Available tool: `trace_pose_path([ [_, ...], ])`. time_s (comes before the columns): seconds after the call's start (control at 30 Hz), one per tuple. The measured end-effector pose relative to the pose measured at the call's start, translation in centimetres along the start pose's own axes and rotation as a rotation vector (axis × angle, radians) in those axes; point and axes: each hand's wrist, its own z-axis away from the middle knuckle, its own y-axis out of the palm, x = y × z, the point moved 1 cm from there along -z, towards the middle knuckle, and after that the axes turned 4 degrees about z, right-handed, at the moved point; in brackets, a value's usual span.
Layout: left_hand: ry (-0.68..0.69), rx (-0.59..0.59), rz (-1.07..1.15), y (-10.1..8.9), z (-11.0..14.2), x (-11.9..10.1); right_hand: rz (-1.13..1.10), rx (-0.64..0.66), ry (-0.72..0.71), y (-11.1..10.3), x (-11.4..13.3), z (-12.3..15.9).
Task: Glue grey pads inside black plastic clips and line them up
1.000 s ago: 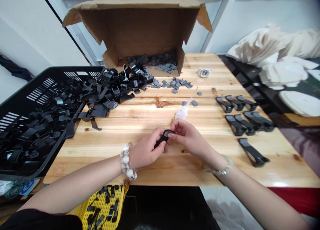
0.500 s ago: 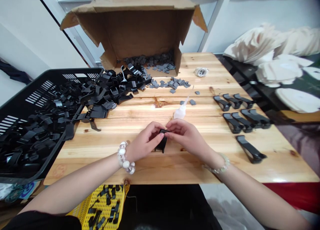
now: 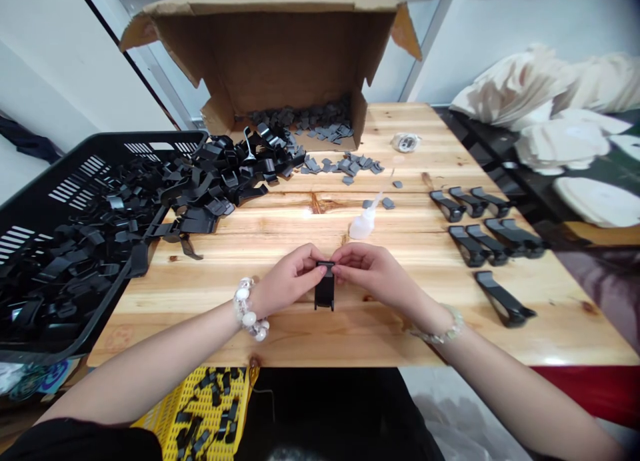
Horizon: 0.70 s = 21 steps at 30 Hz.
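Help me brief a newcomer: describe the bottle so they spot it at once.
On the wooden table, look beyond the right hand. The bottle sits there, near flat grey pieces. Unlike them, it is whitish, with a long pointed nozzle.

walls [image 3: 540, 21]: pale, 10 + 2 o'clock | wood table [image 3: 280, 234]: centre, glare 4 o'clock | white post [image 3: 440, 41]: 1 o'clock

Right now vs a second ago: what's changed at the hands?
The black clip has swung from slanting to nearly straight, its near end pointing at the wearer. The left hand has shifted its grip to the far end, thumb on top; the right hand is still at that end. Nothing let go. White bottle and laid-out clips unchanged.
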Motion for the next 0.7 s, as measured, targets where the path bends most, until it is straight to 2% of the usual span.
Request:
trace_pose_path([
  [0.23,-0.008,0.023,0.044,-0.34,-0.24,0.14,-0.035,0.019,0.008,-0.03,0.63,0.11],
  [0.33,0.014,-0.011,0.076,-0.66,-0.43,0.04,-0.036,0.041,0.002,-0.12,0.85,0.19],
  [0.4,0.054,-0.073,0.055,-0.83,-0.48,-0.08,0.015,0.079,0.01,-0.1,0.82,0.29],
  [0.57,0.159,-0.204,-0.044,-0.8,-0.26,-0.24,0.266,0.275,-0.022,0.22,0.4,0.58],
  [0.7,0.172,-0.184,-0.217,-0.68,-0.1,-0.31,0.43,0.275,-0.072,0.25,0.45,0.7],
])
